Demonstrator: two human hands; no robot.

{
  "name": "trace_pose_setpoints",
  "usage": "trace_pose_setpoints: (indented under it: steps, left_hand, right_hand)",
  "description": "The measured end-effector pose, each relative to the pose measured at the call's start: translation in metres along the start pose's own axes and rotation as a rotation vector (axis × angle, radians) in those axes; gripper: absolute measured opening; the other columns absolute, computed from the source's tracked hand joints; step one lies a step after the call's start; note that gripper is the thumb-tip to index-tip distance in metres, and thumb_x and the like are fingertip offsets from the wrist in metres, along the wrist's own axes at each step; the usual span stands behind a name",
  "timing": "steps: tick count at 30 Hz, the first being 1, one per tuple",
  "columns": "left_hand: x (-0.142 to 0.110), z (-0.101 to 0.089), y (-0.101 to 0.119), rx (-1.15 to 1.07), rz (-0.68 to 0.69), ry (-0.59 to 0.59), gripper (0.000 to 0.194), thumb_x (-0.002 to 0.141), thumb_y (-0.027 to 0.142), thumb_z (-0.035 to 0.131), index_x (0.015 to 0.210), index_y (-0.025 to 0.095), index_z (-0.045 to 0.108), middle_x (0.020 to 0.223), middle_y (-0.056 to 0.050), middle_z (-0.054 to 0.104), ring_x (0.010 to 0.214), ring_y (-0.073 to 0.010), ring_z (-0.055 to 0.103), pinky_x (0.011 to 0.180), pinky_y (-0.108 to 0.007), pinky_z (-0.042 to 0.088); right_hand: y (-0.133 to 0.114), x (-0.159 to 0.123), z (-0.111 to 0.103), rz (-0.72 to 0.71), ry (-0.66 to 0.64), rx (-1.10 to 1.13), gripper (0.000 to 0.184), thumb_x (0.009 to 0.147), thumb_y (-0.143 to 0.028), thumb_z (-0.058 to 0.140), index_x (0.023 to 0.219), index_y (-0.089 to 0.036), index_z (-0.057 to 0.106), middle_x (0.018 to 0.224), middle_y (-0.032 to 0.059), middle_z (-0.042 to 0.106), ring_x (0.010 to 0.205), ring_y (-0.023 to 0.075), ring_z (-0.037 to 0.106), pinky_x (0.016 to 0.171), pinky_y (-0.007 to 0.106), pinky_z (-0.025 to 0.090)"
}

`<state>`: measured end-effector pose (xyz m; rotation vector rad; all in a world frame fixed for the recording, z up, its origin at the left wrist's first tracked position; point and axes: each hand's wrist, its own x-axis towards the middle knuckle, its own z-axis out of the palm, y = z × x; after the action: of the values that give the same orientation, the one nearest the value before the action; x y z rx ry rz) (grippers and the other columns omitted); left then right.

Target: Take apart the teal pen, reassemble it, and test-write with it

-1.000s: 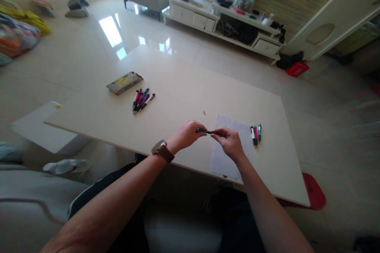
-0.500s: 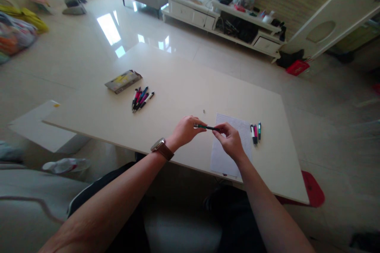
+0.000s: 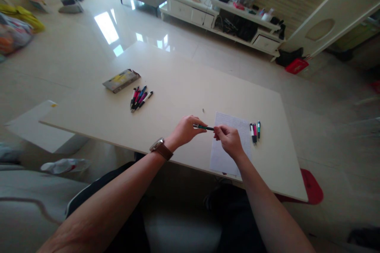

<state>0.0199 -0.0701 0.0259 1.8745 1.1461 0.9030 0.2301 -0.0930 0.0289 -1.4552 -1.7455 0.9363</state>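
Observation:
A green and black pen (image 3: 209,128) is held level above the table between my two hands. My left hand (image 3: 190,128) pinches its green end, and a watch (image 3: 161,148) sits on that wrist. The fingers of my right hand (image 3: 228,138) are closed on the pen's black end, hiding its tip. Under the right hand lies a sheet of lined paper (image 3: 221,154). Just beyond the hands, a tiny dark piece (image 3: 203,110) rests on the table; I cannot make out what it is.
Several pens (image 3: 139,99) lie in a pile at the left, beside a grey and yellow box (image 3: 121,80). Three pens (image 3: 255,132) lie right of the paper. The white table (image 3: 178,75) has a red stool (image 3: 312,186) at its right corner.
The right hand's fingers have rolled and closed more tightly round the pen's black end. My left hand keeps its hold. The whole view has shifted slightly.

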Motion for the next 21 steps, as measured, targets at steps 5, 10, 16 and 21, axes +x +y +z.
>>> trace_pose_setpoints:
  steps: [5,10,16,21]
  left_hand:
    - [0.0,0.0007,-0.002,0.014,-0.003,0.002,0.014,0.08,0.027,0.078,0.094,0.024,0.08,0.086,-0.002,0.075,0.08,-0.0165,0.064,0.074,-0.029,0.047]
    - [0.0001,0.0001,-0.0034,-0.006,-0.008,0.01,0.015,0.08,0.026,0.078,0.094,0.023,0.08,0.086,-0.003,0.076,0.081,-0.0165,0.064,0.075,-0.029,0.047]
    - [0.0009,-0.0012,0.0007,0.007,0.006,-0.008,0.012,0.079,0.024,0.079,0.091,0.023,0.08,0.084,-0.002,0.075,0.08,-0.0162,0.063,0.074,-0.029,0.046]
    - [0.0006,-0.0029,0.0024,-0.007,-0.019,-0.005,0.012,0.079,0.023,0.079,0.091,0.022,0.08,0.085,-0.003,0.076,0.079,-0.0158,0.064,0.074,-0.028,0.046]
  right_hand:
    - [0.0004,0.0004,-0.0005,0.027,0.011,-0.002,0.046,0.09,-0.059,0.058,0.072,-0.018,0.068,0.06,0.0035,0.063,0.055,0.0159,0.058,0.054,0.028,0.044]
    - [0.0005,0.0001,-0.0028,-0.05,-0.007,0.005,0.036,0.085,-0.055,0.068,0.085,-0.019,0.071,0.074,0.0052,0.069,0.067,0.0181,0.063,0.062,0.029,0.048]
    - [0.0011,0.0,-0.0002,0.041,0.001,-0.021,0.051,0.091,-0.061,0.055,0.068,-0.018,0.068,0.057,0.0035,0.062,0.052,0.0153,0.056,0.052,0.028,0.041]
    - [-0.0005,0.0003,-0.0013,-0.048,0.027,-0.076,0.031,0.085,-0.05,0.068,0.081,-0.019,0.07,0.066,0.0022,0.065,0.057,0.0154,0.054,0.053,0.028,0.039]
